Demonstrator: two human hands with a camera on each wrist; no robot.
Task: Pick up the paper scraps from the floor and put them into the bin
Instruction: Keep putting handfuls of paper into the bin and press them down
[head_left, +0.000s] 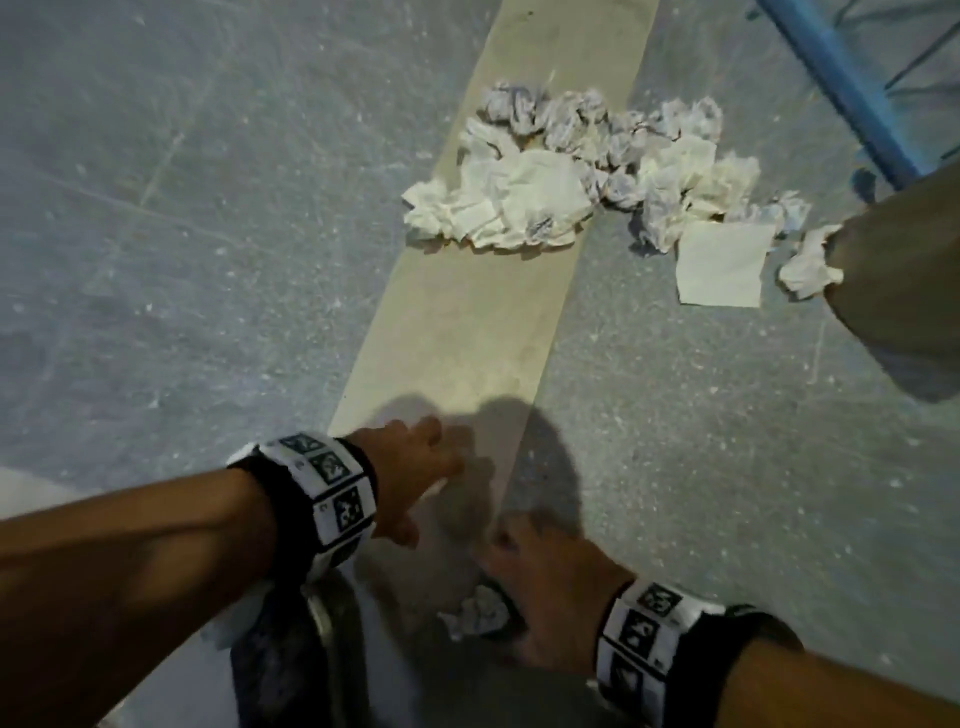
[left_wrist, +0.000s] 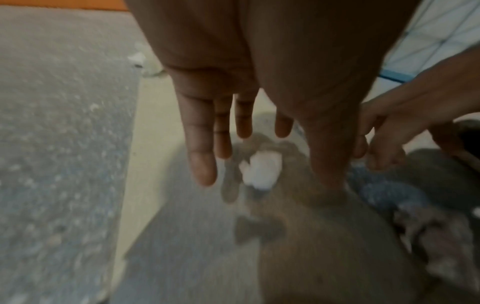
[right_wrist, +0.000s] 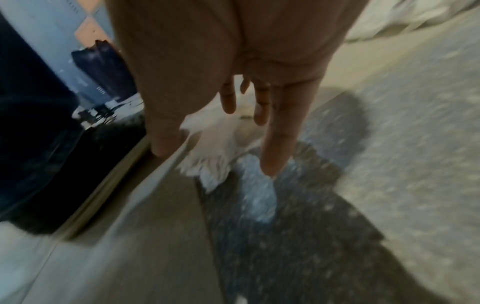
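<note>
A heap of crumpled white paper scraps (head_left: 582, 171) lies on the floor ahead, across a pale strip. One flat sheet (head_left: 722, 267) lies at its right end. My left hand (head_left: 431, 457) hangs open, fingers straight, holding nothing (left_wrist: 244, 127). My right hand (head_left: 540, 566) is also open, fingers pointing down (right_wrist: 221, 144). A single crumpled scrap (head_left: 478, 613) is just below it, beside the bin's metal rim (head_left: 319, 623); I cannot tell whether it is falling or lying there. The left wrist view shows that scrap (left_wrist: 262, 170) under my left fingers. The bin's dark inside (right_wrist: 39, 144) is at left.
A trouser leg (head_left: 893, 291) stands at the right edge, touching the heap's last scrap (head_left: 808, 262). A blue metal bar (head_left: 841, 88) slants across the top right. Grey speckled floor (head_left: 156, 260) stretches to the left.
</note>
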